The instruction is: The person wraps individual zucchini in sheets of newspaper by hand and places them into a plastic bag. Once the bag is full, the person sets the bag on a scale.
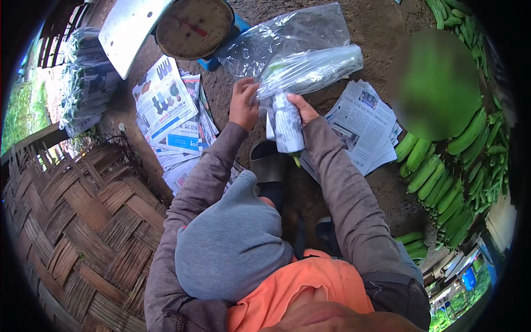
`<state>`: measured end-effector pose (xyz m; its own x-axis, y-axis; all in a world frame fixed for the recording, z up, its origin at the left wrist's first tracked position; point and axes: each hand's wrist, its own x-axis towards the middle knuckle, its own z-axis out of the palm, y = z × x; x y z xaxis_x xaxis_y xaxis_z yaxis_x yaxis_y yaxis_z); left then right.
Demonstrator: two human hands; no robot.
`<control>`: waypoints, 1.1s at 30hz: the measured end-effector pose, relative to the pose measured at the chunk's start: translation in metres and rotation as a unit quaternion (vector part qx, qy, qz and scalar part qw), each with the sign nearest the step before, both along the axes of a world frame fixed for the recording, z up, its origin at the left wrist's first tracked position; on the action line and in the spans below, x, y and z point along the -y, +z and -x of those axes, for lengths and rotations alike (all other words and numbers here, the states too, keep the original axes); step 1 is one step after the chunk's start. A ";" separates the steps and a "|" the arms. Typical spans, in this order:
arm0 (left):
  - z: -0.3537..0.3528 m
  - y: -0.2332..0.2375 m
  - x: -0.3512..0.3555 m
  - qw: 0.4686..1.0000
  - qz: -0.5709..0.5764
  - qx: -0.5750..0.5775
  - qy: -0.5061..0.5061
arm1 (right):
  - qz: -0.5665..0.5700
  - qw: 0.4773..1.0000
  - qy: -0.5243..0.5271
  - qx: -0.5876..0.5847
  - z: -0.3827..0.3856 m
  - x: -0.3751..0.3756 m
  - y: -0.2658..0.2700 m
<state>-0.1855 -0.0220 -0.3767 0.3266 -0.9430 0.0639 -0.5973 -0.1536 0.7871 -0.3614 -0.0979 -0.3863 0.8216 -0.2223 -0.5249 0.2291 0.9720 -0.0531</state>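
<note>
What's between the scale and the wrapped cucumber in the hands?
Clear plastic, by the head view: a bag over the wrapped cucumber and a loose bag against the scale.

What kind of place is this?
Probably a farm packing spot: a pile of long green vegetables, a round-dial metal weighing scale, stacks of printed newspaper, and a newspaper-wrapped vegetable half inside a clear plastic bag.

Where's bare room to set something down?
Free: dirt floor between the plastic bag and the cucumber pile; a narrow strip between the left newspaper stack and the wrapped bundle gripped by left hand and right hand; the woven mat. Crowded: right newspapers beside that pile.
</note>
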 end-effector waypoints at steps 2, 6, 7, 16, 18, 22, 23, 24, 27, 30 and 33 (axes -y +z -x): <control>-0.004 -0.006 0.001 1.000 -0.007 -0.022 -0.015 | 0.024 0.997 -0.066 -0.008 -0.011 0.006 -0.010; -0.011 0.001 0.003 0.999 0.024 0.037 -0.018 | 0.054 0.995 -0.077 -0.043 -0.044 0.015 -0.044; -0.015 0.002 0.002 0.999 0.022 0.047 -0.016 | 0.145 0.984 -0.039 -0.093 -0.051 0.013 -0.051; -0.016 -0.003 -0.005 0.984 0.018 0.164 -0.065 | 0.596 0.565 0.164 -0.547 -0.094 -0.018 -0.022; -0.002 0.007 -0.009 0.984 0.031 0.174 -0.038 | 0.623 0.556 0.139 -0.533 -0.083 -0.015 -0.013; 0.033 0.020 -0.029 0.970 0.082 0.217 -0.078 | 0.730 0.562 0.052 -0.384 -0.010 0.021 0.003; 0.047 0.023 -0.035 0.960 0.066 0.236 -0.134 | 0.756 0.511 -0.049 -0.407 0.020 0.037 0.017; 0.061 0.025 -0.037 0.950 0.061 0.215 -0.219 | 0.777 0.454 -0.101 -0.423 0.054 0.064 0.013; 0.101 0.013 -0.046 0.855 -0.038 0.233 -0.463 | 0.817 0.137 -0.002 -0.560 0.181 0.154 0.022; 0.126 0.010 -0.042 0.780 -0.033 0.253 -0.571 | 0.734 -0.029 0.221 -0.641 0.270 0.203 0.029; 0.139 -0.008 -0.045 0.730 -0.072 0.233 -0.638 | 0.765 -0.106 0.368 -0.518 0.304 0.226 0.019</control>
<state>-0.3248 0.0230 -0.3843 -0.8498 -0.4685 -0.2418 -0.5241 0.7013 0.4832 -0.6650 -0.3235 -0.3668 0.6695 -0.7326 -0.1225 -0.6147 -0.6391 0.4622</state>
